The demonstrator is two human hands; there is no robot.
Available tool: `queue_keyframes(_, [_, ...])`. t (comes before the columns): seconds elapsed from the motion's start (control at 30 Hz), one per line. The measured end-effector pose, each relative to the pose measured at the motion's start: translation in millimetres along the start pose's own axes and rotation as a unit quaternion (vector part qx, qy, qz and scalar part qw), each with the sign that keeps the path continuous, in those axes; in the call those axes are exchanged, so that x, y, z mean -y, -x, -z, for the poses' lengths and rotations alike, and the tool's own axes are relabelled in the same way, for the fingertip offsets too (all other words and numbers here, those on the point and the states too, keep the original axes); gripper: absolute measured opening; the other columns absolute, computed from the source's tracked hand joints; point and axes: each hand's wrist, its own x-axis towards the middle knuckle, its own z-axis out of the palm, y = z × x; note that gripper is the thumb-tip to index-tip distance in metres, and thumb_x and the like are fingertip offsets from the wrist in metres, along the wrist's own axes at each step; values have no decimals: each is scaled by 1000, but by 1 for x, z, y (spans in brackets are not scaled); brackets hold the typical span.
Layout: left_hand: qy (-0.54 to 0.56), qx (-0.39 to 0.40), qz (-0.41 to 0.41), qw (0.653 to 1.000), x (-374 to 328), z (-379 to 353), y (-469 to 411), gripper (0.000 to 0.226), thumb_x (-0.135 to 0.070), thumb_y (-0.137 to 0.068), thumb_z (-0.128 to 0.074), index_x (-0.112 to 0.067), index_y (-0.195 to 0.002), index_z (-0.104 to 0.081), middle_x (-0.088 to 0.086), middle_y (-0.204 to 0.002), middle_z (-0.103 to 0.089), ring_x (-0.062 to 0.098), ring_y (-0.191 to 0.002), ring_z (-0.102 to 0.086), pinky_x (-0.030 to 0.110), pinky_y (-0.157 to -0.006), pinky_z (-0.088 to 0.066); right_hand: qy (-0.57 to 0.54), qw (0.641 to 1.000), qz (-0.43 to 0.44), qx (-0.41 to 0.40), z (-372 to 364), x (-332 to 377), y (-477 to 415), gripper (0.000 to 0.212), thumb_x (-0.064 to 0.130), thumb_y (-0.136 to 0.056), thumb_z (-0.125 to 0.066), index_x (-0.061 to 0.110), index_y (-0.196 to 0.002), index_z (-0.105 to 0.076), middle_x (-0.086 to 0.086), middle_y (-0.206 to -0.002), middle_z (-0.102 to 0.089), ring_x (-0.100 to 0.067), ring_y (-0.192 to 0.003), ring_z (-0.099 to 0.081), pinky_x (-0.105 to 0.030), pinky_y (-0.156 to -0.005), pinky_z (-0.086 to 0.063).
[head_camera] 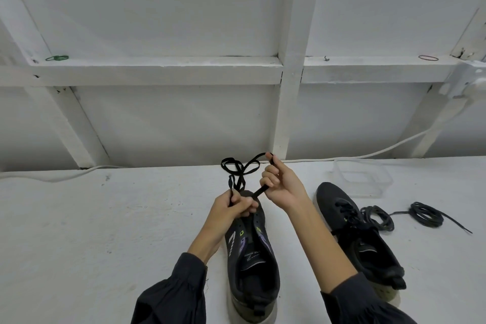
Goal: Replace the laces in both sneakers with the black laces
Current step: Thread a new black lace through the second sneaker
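Observation:
A dark sneaker (pixel 251 258) with no lace in its eyelets lies on the white table (pixel 105 231) in front of me, toe pointing away. My left hand (pixel 230 209) grips a flat black lace (pixel 240 169) over the toe end. My right hand (pixel 280 183) pinches the same lace higher up, and its loops hang between the two hands. To the right lies a second dark sneaker (pixel 360 242), still laced. Beside it are two loose coils of dark lace, one (pixel 378 218) touching the shoe and one (pixel 427 214) further right.
A clear plastic container (pixel 360 176) stands behind the right sneaker. A white cable (pixel 394 146) runs along the back of the table by the white framed wall. Rubber bands, one green (pixel 56 58) and one red (pixel 428 58), lie on the ledge.

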Motion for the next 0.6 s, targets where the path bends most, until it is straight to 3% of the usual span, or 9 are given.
queue_keyframes(0.1, [-17, -4, 2, 1000, 1, 6, 0, 29, -5, -95, -57, -14, -78, -35, 14, -96, -75, 16, -82, -68, 27, -78, -54, 147, 987, 41, -58, 20, 4, 0, 21, 24, -102, -48, 8, -101, -62, 1, -59, -46, -11, -46, -43, -21, -44, -40])
queue_keyframes(0.17, [-17, -10, 5, 1000, 2, 7, -1, 30, -4, -96, -55, -15, -75, -35, 18, -98, -74, 14, -85, -70, 27, -78, -53, 363, 922, 69, -115, 34, 3, 2, 27, 28, -100, -54, 3, -106, -63, -9, -84, -60, -19, -69, -58, -33, -63, -56])
queue_keyframes(0.23, [-16, -25, 8, 1000, 5, 8, -4, 31, -4, -95, -55, -16, -75, -35, 22, -99, -72, 15, -90, -71, 28, -77, -50, 584, 789, 107, -155, 47, 2, 5, 37, 35, -98, -56, 0, -107, -64, -14, -100, -64, -22, -84, -58, -44, -81, -57])
queue_keyframes(0.3, [-17, -41, 11, 999, 8, 9, -5, 33, -4, -95, -56, -16, -74, -34, 25, -100, -71, 10, -86, -71, 27, -74, -47, 753, 615, 140, -186, 53, -1, 9, 44, 44, -97, -53, 5, -112, -64, -7, -111, -63, -22, -94, -57, -38, -82, -50])
queue_keyframes(0.33, [-17, -46, 12, 999, 10, 9, -6, 33, -4, -94, -57, -16, -74, -33, 25, -99, -71, 6, -80, -70, 26, -72, -46, 788, 560, 163, -199, 54, -4, 13, 45, 48, -96, -52, 9, -117, -61, -4, -116, -58, -22, -101, -56, -34, -79, -45])
queue_keyframes(0.37, [-19, -49, 13, 999, 11, 8, -6, 34, -3, -94, -57, -17, -73, -33, 23, -98, -72, 3, -74, -69, 25, -71, -45, 797, 538, 195, -192, 54, -6, 16, 44, 50, -95, -54, 13, -120, -58, -1, -119, -55, -19, -106, -54, -33, -78, -42])
queue_keyframes(0.4, [-22, -50, 15, 998, 12, 8, -7, 34, -3, -93, -57, -17, -73, -34, 20, -95, -74, 2, -71, -68, 24, -70, -44, 789, 550, 224, -157, 53, -8, 19, 42, 48, -93, -58, 17, -120, -56, 2, -118, -53, -15, -107, -53, -29, -78, -42])
queue_keyframes(0.5, [-47, -54, 7, 997, 13, 5, -9, 34, -5, -92, -60, -17, -72, -35, 7, -76, -70, 10, -70, -62, 23, -66, -44, 719, 660, 216, 33, 42, -14, 27, 35, 30, -88, -70, 22, -121, -62, 9, -116, -64, 3, -102, -56, -9, -79, -39])
queue_keyframes(0.6, [-60, -57, 2, 997, 13, 6, -10, 34, -6, -91, -62, -17, -72, -36, 4, -69, -64, 12, -69, -59, 21, -64, -45, 696, 682, 206, 93, 39, -17, 31, 16, 14, -86, -71, 16, -102, -75, 7, -91, -75, 3, -83, -66, -8, -72, -43])
